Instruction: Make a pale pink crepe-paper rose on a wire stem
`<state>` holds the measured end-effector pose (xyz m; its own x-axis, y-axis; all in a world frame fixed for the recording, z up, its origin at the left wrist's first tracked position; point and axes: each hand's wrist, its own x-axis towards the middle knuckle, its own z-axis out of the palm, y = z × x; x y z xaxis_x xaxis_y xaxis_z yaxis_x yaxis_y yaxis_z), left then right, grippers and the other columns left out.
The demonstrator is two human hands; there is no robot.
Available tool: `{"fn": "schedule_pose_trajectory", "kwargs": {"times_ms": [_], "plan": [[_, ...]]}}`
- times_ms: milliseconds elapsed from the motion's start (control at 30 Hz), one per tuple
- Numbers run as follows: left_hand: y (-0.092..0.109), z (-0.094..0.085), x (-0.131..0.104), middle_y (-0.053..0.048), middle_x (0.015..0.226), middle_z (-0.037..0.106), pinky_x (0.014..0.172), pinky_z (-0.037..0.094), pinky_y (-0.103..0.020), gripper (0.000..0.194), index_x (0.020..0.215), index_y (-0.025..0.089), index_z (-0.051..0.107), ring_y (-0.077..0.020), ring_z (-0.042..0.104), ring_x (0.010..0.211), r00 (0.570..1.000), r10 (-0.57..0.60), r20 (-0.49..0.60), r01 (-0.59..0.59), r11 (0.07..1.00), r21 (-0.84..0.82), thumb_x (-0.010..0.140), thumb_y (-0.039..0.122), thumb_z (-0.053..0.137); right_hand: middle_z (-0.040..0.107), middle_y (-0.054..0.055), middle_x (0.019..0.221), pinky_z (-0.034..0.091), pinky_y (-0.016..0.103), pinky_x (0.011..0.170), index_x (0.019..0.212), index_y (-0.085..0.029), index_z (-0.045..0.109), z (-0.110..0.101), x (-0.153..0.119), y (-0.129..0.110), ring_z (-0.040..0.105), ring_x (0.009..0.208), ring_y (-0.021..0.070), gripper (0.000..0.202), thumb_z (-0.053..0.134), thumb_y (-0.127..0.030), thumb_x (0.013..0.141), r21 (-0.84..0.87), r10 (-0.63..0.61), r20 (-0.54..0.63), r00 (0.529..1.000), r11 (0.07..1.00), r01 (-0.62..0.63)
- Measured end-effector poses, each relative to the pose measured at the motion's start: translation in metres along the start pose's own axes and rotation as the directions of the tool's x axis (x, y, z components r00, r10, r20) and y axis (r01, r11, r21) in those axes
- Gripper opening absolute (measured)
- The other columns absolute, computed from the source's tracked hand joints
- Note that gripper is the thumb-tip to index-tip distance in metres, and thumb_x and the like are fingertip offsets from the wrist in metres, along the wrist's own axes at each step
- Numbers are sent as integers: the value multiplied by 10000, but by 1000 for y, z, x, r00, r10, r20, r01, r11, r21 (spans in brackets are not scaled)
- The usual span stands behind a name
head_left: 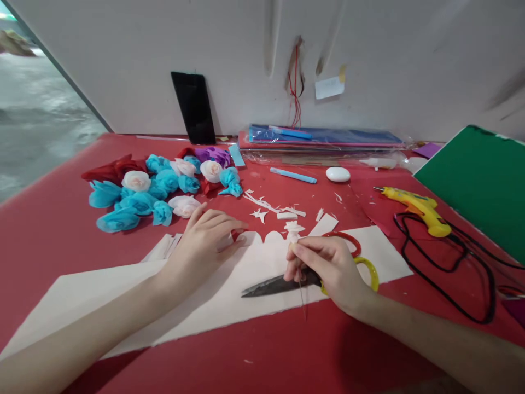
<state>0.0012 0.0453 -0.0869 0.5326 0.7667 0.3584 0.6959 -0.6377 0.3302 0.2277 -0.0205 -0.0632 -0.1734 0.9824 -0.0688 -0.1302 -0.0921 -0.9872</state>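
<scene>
Paper flower [292,226], small and white, is just right of the middle of the frame, pinched at its base between the thumb and fingers of the right hand [344,271]. Its head points to the top of the frame; the thin stem [303,301] runs down below the fingers, leaning slightly to the lower right. The left hand [197,241] is farther off, to the flower's left, fingers loosely curved and slightly parted from the thumb; whether they touch a cut piece cannot be told. The gap between the hands runs sideways, across the flower's long axis. Scissors [266,287] lie under the right hand on a white paper sheet [229,279], blades pointing left, on the red counter [246,364].
</scene>
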Motion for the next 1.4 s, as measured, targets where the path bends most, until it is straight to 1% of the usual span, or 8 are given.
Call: {"fn": "schedule_pose_trajectory", "kwargs": {"times_ms": [167,333,567,800,967,1100,1300,1400], "plan": [[0,2,-3,-29,957,769,1136,253,-539,316,1007,229,675,-230,641,999,994,103,25,-103,995,-16,1005,257,360,703,33,550,475,155,477,643,-158,665,1,1,-1,592,484,75,279,673,-368,827,1,-10,7,1000,1000,10],[0,-3,1,-50,1128,748,1174,207,-540,332,1119,221,652,-222,620,1122,969,220,109,-218,975,-34,983,141,360,703,31,548,477,155,476,645,-156,672,1,2,1,591,483,75,266,668,-344,834,4,-17,11,1000,1000,17],[-3,-11,24,-24,986,746,1084,323,-447,288,1095,231,655,-201,638,995,932,297,208,-284,955,-90,943,142,427,708,26,558,469,162,481,671,-159,669,-2,0,4,560,470,67,241,657,-331,840,6,-22,16,1000,1000,22],[-1,-12,32,3,891,706,977,376,-391,239,1103,248,654,-185,599,897,924,301,234,-280,953,-120,947,197,481,703,35,563,455,175,478,668,-154,664,-1,0,3,559,479,75,244,645,-331,834,-14,-26,18,1000,1000,26],[2,-12,29,-20,923,696,970,453,-430,184,1074,208,652,-191,619,920,930,266,253,-239,962,-130,961,201,507,705,36,569,463,180,488,666,-156,663,-2,1,3,557,481,76,257,633,-337,846,-21,-26,14,1000,999,26],[-3,-12,28,-83,1174,651,881,562,-444,257,1143,174,622,-223,649,1009,933,192,305,-155,977,-144,947,338,598,704,32,569,473,182,497,678,-159,663,-2,1,3,566,486,77,246,635,-339,844,-19,-28,15,999,999,28],[-23,-9,33,-91,1218,635,861,578,-437,312,1199,177,599,-233,652,1017,888,97,450,-4,979,-203,942,352,606,703,32,573,466,188,492,677,-162,658,-2,1,3,558,487,79,251,637,-349,842,-20,-28,20,999,999,28],[-27,-10,35,-90,1214,635,856,579,-437,317,1202,173,597,-235,653,1014,877,52,478,60,975,-214,940,352,609,697,31,567,466,201,493,673,-163,653,-2,1,2,553,486,84,262,641,-365,840,-20,-28,22,999,999,28]]}}
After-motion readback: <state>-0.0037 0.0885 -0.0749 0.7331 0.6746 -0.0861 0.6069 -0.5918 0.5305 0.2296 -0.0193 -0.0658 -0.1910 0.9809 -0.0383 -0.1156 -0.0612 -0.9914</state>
